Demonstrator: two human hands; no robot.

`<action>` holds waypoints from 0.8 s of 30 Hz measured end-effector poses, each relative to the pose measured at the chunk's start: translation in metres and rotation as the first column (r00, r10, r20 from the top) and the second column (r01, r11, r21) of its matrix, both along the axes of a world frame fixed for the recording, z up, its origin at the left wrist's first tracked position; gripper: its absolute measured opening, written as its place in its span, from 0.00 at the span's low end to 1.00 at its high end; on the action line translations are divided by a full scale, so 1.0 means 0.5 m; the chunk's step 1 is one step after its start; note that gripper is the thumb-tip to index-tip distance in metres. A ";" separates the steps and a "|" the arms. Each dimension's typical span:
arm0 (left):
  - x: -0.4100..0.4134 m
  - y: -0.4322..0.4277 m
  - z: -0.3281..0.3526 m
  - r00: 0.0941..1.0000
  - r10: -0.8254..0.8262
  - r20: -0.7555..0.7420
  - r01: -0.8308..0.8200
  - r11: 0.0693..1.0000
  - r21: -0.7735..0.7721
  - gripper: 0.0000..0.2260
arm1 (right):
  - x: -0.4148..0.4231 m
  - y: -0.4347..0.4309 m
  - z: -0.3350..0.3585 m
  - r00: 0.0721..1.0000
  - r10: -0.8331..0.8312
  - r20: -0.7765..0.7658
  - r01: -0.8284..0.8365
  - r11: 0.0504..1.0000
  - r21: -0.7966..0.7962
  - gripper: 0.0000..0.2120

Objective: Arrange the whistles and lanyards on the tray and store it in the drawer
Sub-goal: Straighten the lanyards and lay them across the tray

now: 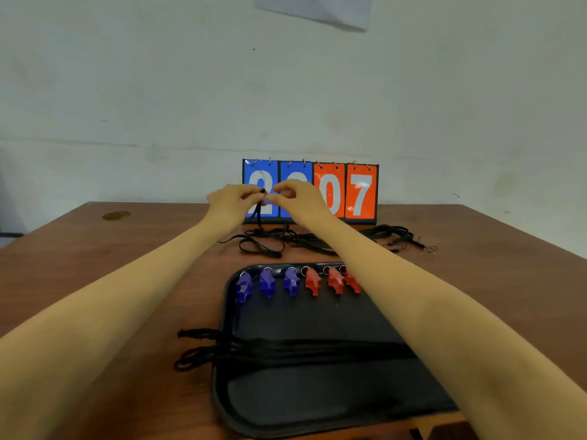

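Note:
A black tray [317, 401] lies on the table in front of me. Three blue whistles [267, 282] and three red whistles [335, 281] stand in a row along its far edge. Several black lanyards [254, 350] lie stretched across the tray's middle, their ends hanging over its left rim. More loose lanyards [286, 241] lie tangled beyond the tray. My left hand [230, 200] pinches one black lanyard [259, 211], lifted above the pile and hanging down. My right hand [297, 195] is raised beside it, fingers curled at the same lanyard's top end.
A flip scoreboard [349, 193] with blue and orange number cards stands at the table's far edge against the wall. More lanyards with metal clips [403, 239] lie at the right of the pile. The wooden table [111, 265] stretches left and right.

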State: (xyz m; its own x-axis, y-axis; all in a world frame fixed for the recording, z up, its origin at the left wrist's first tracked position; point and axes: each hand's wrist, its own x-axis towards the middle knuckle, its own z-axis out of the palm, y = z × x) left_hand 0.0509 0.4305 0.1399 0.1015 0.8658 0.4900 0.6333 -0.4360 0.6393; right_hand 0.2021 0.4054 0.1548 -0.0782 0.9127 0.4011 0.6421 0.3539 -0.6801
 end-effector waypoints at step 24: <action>0.038 -0.083 0.080 0.946 -0.011 -0.323 0.010 1.000 -0.005 0.12 | 0.285 -0.156 0.100 0.792 -0.345 -0.503 0.416 0.909 0.031 0.12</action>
State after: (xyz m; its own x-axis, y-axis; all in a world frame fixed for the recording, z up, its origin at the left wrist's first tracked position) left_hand 0.0699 0.3890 0.1800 0.2630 0.8655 0.4263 0.8016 -0.4419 0.4027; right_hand 0.3443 0.3274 0.2049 0.4969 0.7626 0.4141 0.3522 0.2589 -0.8994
